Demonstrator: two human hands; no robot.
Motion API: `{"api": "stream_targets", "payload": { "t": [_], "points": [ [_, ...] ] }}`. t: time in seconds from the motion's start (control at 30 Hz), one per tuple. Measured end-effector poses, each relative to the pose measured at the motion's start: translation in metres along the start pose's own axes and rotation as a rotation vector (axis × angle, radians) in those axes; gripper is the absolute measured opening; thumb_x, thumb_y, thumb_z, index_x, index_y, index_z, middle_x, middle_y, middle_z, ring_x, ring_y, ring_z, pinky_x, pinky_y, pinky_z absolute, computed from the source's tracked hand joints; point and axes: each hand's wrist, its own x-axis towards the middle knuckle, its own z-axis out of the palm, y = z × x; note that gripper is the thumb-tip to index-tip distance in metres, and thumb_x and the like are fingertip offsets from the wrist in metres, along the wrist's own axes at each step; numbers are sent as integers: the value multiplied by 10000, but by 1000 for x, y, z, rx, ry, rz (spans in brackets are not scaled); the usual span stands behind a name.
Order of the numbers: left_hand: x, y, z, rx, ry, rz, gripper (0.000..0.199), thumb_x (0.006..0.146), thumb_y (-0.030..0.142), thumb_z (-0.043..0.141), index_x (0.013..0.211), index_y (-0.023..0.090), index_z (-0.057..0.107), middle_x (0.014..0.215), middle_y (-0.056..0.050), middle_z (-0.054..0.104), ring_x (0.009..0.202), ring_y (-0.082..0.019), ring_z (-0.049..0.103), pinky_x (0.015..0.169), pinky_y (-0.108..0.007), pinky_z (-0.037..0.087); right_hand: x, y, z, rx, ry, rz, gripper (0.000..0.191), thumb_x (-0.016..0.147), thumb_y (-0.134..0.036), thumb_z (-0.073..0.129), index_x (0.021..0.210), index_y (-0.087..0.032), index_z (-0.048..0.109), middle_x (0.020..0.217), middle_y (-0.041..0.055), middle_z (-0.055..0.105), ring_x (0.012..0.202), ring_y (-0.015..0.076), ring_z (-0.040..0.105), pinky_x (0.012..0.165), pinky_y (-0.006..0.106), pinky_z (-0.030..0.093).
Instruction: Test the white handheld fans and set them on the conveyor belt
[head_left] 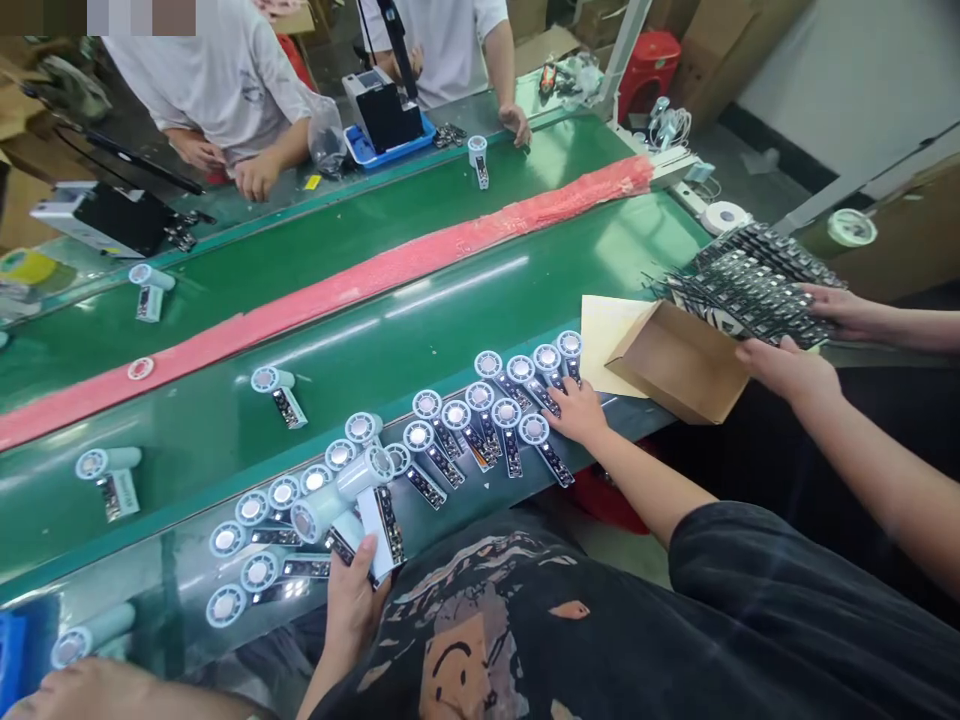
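My left hand (351,595) is closed around the handles of two light blue handheld fans (369,475), held above the near edge of the bench. Each has a round barrel and a handle with an exposed circuit board. At the right end of a cluster of similar fans (506,412), my right hand (579,412) has its fingers curled over the handle of a fan (569,345); its fingertips partly hide the handle. To the left of the held pair lie several more fans (259,570), grilles up, handles pointing right.
A green conveyor (420,330) with a pink strip (390,275) runs beyond, carrying scattered fans (279,392). At right, a co-worker's hands hold a stack of circuit boards (765,285) by an open cardboard box (675,360). A person's arm (135,690) is at lower left; others sit opposite.
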Motion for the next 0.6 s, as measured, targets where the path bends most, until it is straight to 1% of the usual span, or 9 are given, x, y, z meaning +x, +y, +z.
{"api": "stream_targets", "payload": {
  "t": [0.07,0.13,0.2,0.27,0.33,0.37,0.47,0.53,0.6],
  "points": [
    [-8,9,7,1,6,-6,413,594,234,804,927,245,560,720,9,711,539,-179,656,542,-305,582,-1,-1,1,0,3,9,484,872,-458,652,1293,-219,683,1489,181,452,1271,470,441,1083,670,349],
    [-17,20,15,21,18,-14,346,649,166,745,923,237,546,703,21,694,513,-157,633,555,-293,583,-2,1,2,12,40,36,547,862,-459,660,1372,-265,619,1583,142,351,1378,483,349,1131,696,271],
    [-23,29,21,47,26,-28,289,701,117,688,924,228,542,696,29,681,501,-137,614,570,-276,582,-7,5,2,44,126,91,596,879,-438,625,1446,-282,532,1622,132,285,1447,469,277,1150,706,226],
    [-24,36,22,61,20,-45,263,733,103,662,935,226,545,684,40,670,481,-119,583,575,-264,578,-19,10,2,118,236,163,579,917,-408,548,1472,-256,477,1611,158,283,1464,433,277,1157,691,234],
    [-21,39,20,66,-20,-43,271,733,124,686,945,227,551,679,46,665,481,-115,570,560,-251,566,-39,11,5,229,306,220,524,937,-377,483,1437,-221,490,1542,189,356,1435,399,334,1155,654,280],
    [-17,40,17,68,-45,-34,292,718,142,711,949,228,554,681,46,666,487,-118,572,544,-242,555,-51,9,8,279,315,234,494,931,-364,474,1396,-205,519,1477,202,416,1395,391,384,1139,633,322],
    [-5,41,11,76,-136,10,421,638,206,804,988,236,572,732,36,690,541,-140,616,494,-224,519,-83,-10,26,359,263,219,392,856,-320,526,1215,-189,614,1173,179,584,1144,355,563,1011,552,483],
    [2,43,8,80,-207,40,547,571,257,869,1039,242,588,767,26,705,601,-172,661,515,-247,544,-93,-28,40,379,232,200,342,798,-279,551,1119,-191,631,1022,143,610,995,323,603,934,507,536],
    [7,46,7,68,-279,79,685,499,318,925,1095,239,598,791,11,721,666,-209,701,581,-293,592,-94,-43,49,397,233,207,326,775,-256,546,1084,-186,621,980,134,607,952,311,604,922,501,545]
  ]
}}
